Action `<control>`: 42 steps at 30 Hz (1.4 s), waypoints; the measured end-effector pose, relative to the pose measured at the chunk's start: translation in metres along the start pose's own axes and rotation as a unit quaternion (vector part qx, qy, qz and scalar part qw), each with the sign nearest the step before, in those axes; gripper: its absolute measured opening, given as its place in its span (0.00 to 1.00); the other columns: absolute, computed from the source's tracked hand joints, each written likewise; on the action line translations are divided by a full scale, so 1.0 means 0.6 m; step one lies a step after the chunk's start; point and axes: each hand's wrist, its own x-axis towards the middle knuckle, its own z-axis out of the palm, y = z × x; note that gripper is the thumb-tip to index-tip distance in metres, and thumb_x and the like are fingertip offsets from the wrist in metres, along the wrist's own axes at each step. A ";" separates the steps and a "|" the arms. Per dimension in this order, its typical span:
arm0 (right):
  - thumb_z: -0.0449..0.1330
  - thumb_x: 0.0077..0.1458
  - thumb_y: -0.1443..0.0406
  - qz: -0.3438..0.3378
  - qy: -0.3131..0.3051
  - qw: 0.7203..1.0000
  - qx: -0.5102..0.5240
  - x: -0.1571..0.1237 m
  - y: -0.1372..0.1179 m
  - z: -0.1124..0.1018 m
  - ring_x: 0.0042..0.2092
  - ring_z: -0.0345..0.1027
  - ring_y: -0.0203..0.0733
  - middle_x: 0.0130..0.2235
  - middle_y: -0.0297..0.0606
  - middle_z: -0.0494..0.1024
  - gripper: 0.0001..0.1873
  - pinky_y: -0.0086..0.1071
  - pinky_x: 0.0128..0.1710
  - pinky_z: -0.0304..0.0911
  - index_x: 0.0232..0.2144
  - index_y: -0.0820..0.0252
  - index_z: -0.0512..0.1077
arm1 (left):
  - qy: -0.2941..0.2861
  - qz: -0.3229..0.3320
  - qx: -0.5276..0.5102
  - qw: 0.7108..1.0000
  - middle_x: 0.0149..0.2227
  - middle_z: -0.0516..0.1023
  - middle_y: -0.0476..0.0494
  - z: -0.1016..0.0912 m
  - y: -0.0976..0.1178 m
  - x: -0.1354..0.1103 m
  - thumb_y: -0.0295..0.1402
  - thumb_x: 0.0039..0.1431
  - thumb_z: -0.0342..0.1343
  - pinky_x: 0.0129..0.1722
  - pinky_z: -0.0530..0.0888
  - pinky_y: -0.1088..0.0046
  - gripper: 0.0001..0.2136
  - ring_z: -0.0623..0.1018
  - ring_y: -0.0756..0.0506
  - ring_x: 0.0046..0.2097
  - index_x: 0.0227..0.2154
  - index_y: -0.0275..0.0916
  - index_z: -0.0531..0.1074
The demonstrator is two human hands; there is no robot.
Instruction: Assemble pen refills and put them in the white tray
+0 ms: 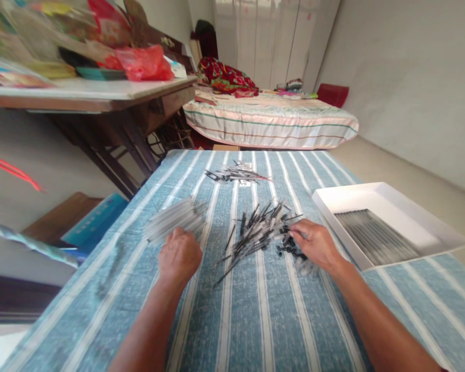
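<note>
My left hand (180,254) is closed, its fingers curled at the near edge of a pile of clear tubes like pen barrels (174,219). Whatever it grips is hidden behind the knuckles. On the right, my right hand (313,240) pinches at a heap of small black pieces like pen caps (290,247); the piece between its fingertips is too small to make out. Between my hands lies a loose heap of thin black sticks with whitish parts, like pen refills (251,232). A few translucent small pieces (307,267) lie below my right hand.
A white open box (352,194) at the right holds a row of dark slender sticks (372,235). Another small pile of black and clear sticks (232,173) lies farther back on the striped tablecloth (240,320). A cluttered desk (139,90) stands left, a bed (271,121) beyond.
</note>
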 end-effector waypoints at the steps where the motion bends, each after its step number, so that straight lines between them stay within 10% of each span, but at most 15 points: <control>1: 0.52 0.55 0.67 -0.006 0.002 1.000 -0.009 -0.002 0.002 0.003 0.36 0.69 0.41 0.33 0.38 0.76 0.10 0.33 0.38 0.63 0.32 0.59 0.74 | 0.007 0.000 0.001 1.000 0.38 0.71 0.32 -0.002 0.005 -0.004 0.30 0.55 0.44 0.35 0.69 0.65 0.10 0.72 0.35 0.43 0.27 0.34 0.70; 6: 0.52 0.56 0.67 -0.051 0.018 0.996 -0.069 -0.003 -0.004 0.016 0.41 0.67 0.44 0.37 0.41 0.75 0.10 0.36 0.41 0.63 0.35 0.60 0.74 | 0.054 0.026 -0.059 0.996 0.37 0.71 0.38 -0.007 0.030 -0.022 0.30 0.59 0.41 0.34 0.68 0.69 0.10 0.75 0.42 0.36 0.34 0.35 0.67; 17: 0.53 0.56 0.70 -0.158 -0.005 0.980 -0.119 -0.002 -0.061 0.039 0.47 0.61 0.46 0.38 0.42 0.74 0.09 0.39 0.46 0.58 0.32 0.60 0.74 | -0.028 0.008 0.004 1.000 0.38 0.73 0.34 0.011 0.025 -0.012 0.33 0.57 0.43 0.33 0.69 0.65 0.13 0.76 0.36 0.38 0.33 0.34 0.71; 42: 0.55 0.47 0.72 -0.126 -0.129 0.967 -0.179 -0.011 -0.084 0.038 0.58 0.49 0.52 0.47 0.49 0.69 0.06 0.44 0.54 0.49 0.30 0.64 0.71 | -0.082 -0.038 -0.019 0.996 0.32 0.78 0.36 -0.008 -0.027 0.000 0.30 0.47 0.48 0.31 0.67 0.65 0.09 0.77 0.36 0.36 0.26 0.39 0.74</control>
